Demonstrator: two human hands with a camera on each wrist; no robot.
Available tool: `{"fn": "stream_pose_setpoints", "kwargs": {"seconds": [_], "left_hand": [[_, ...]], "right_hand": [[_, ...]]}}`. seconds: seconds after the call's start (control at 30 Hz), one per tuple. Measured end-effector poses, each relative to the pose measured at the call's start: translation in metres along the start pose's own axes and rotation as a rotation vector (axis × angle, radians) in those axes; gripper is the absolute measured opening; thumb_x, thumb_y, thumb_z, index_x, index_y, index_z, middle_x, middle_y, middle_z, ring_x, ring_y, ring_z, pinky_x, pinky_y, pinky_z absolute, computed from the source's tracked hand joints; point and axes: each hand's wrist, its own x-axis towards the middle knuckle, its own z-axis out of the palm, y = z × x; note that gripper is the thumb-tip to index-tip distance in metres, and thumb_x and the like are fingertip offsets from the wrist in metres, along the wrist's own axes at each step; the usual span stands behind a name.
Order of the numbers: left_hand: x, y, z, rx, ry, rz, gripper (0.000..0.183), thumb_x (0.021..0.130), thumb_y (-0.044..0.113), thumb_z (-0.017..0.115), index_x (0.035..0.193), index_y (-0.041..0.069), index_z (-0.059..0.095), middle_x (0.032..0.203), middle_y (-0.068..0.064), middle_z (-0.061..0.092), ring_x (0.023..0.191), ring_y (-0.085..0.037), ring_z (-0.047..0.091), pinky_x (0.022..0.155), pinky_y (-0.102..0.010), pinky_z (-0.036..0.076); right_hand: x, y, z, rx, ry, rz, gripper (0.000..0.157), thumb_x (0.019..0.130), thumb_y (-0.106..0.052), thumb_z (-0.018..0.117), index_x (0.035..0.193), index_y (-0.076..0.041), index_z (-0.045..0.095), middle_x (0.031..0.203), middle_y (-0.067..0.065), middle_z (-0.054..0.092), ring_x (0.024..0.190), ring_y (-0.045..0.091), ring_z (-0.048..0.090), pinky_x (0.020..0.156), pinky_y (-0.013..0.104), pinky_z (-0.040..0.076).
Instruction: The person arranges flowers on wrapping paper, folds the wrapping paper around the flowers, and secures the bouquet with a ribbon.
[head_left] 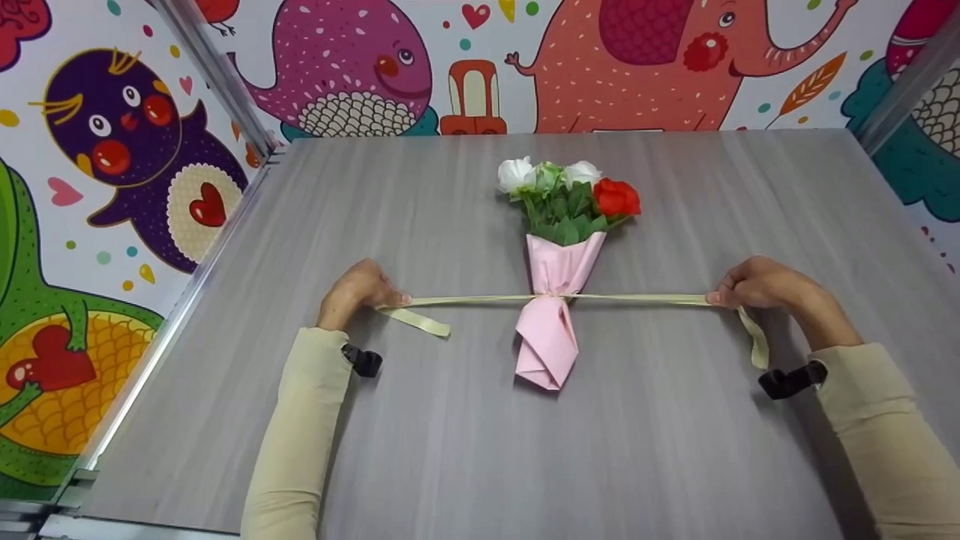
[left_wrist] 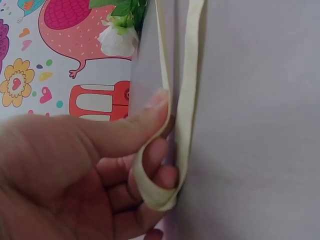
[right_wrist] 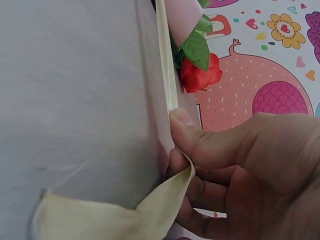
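A bouquet with white roses (head_left: 517,175) and a red rose (head_left: 616,197) lies on the table, wrapped in pink paper (head_left: 550,341). Pale yellow ribbon (head_left: 480,301) circles the paper at its narrow waist and runs straight out to both sides. On the left, my left hand (head_left: 365,286) pinches one length between thumb and fingers, and in the left wrist view the ribbon (left_wrist: 186,95) loops round the fingers. My right hand (head_left: 761,282) pinches the other length; its loose end hangs down past the fingers in the right wrist view. The crossing behind the bouquet is hidden.
The grey wood-grain table (head_left: 420,450) extends around the bouquet. Metal rails (head_left: 199,289) edge its left side, and printed cartoon panels (head_left: 480,45) stand behind and beside it. A black wrist camera (head_left: 791,380) sits on the right wrist, another (head_left: 363,361) on the left.
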Motion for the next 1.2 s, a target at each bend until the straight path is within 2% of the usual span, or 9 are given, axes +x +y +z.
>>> {"fn": "stream_pose_setpoints", "kwargs": {"seconds": [0.13,0.4,0.5,0.6,0.7,0.8,0.93,1.07,1.2], "left_hand": [[0.0,-0.002,0.0,-0.015,0.003,-0.011,0.045,0.086,0.035,0.08,0.106,-0.004,0.072,0.083,-0.003,0.053,0.082,-0.019,0.049,0.077,-0.033,0.047],[-0.005,0.004,0.001,0.025,0.005,-0.006,0.042,0.086,0.032,0.079,0.102,-0.005,0.07,0.082,-0.005,0.054,0.08,-0.021,0.05,0.078,-0.036,0.048],[-0.011,0.014,0.002,0.059,0.043,0.005,0.036,0.085,0.026,0.08,0.101,-0.005,0.071,0.082,-0.006,0.056,0.079,-0.022,0.05,0.091,-0.044,0.048],[-0.017,0.026,0.006,0.083,0.103,0.018,0.026,0.084,0.021,0.079,0.095,-0.002,0.073,0.083,-0.007,0.061,0.079,-0.023,0.051,0.104,-0.056,0.041],[-0.022,0.038,0.01,0.042,0.165,0.036,0.022,0.086,0.021,0.077,0.092,0.0,0.073,0.09,-0.011,0.07,0.086,-0.026,0.059,0.109,-0.063,0.034],[-0.029,0.05,0.014,-0.027,0.216,0.063,0.028,0.089,0.028,0.075,0.099,0.002,0.074,0.107,-0.015,0.073,0.103,-0.034,0.065,0.113,-0.066,0.029],[-0.038,0.068,0.015,-0.09,0.214,0.123,0.035,0.093,0.035,0.072,0.112,0.006,0.072,0.119,-0.012,0.072,0.119,-0.036,0.062,0.116,-0.063,0.027],[-0.046,0.089,0.019,-0.134,0.182,0.191,0.035,0.093,0.034,0.071,0.116,0.008,0.072,0.121,-0.011,0.071,0.114,-0.031,0.063,0.106,-0.049,0.044],[-0.049,0.11,0.025,-0.149,0.159,0.253,0.033,0.091,0.029,0.075,0.116,0.007,0.073,0.129,-0.013,0.066,0.115,-0.03,0.062,0.098,-0.042,0.05]], "right_hand": [[0.0,0.0,0.002,0.009,0.009,0.014,0.031,0.094,-0.028,0.069,0.083,0.001,0.067,0.079,0.003,0.055,0.077,0.02,0.047,0.067,0.03,0.035],[0.0,-0.002,0.003,0.019,0.002,-0.008,0.028,0.093,-0.025,0.07,0.083,0.0,0.068,0.077,0.001,0.057,0.074,0.018,0.046,0.066,0.03,0.035],[0.001,-0.008,0.003,-0.005,-0.007,-0.028,0.025,0.092,-0.021,0.07,0.082,0.001,0.068,0.073,0.0,0.056,0.068,0.016,0.044,0.063,0.03,0.035],[-0.001,-0.02,0.003,-0.042,-0.003,-0.028,0.024,0.092,-0.019,0.07,0.088,0.004,0.071,0.074,0.005,0.062,0.067,0.017,0.046,0.061,0.03,0.038],[-0.004,-0.033,0.003,-0.088,0.035,-0.011,0.029,0.09,-0.02,0.07,0.098,0.008,0.072,0.086,0.017,0.07,0.073,0.023,0.056,0.063,0.032,0.044],[-0.008,-0.046,0.003,-0.122,0.105,-0.009,0.033,0.09,-0.022,0.071,0.104,0.007,0.072,0.098,0.024,0.071,0.082,0.03,0.063,0.066,0.039,0.049],[-0.013,-0.063,0.003,-0.128,0.173,-0.021,0.035,0.092,-0.024,0.069,0.108,0.007,0.07,0.106,0.027,0.069,0.091,0.037,0.063,0.075,0.05,0.049],[-0.015,-0.083,0.007,-0.213,0.238,-0.001,0.037,0.092,-0.026,0.069,0.113,0.006,0.069,0.113,0.03,0.068,0.1,0.046,0.062,0.086,0.061,0.044],[-0.013,-0.105,0.012,-0.262,0.21,0.008,0.041,0.092,-0.028,0.07,0.117,0.005,0.068,0.116,0.029,0.067,0.099,0.045,0.062,0.082,0.057,0.048]]}}
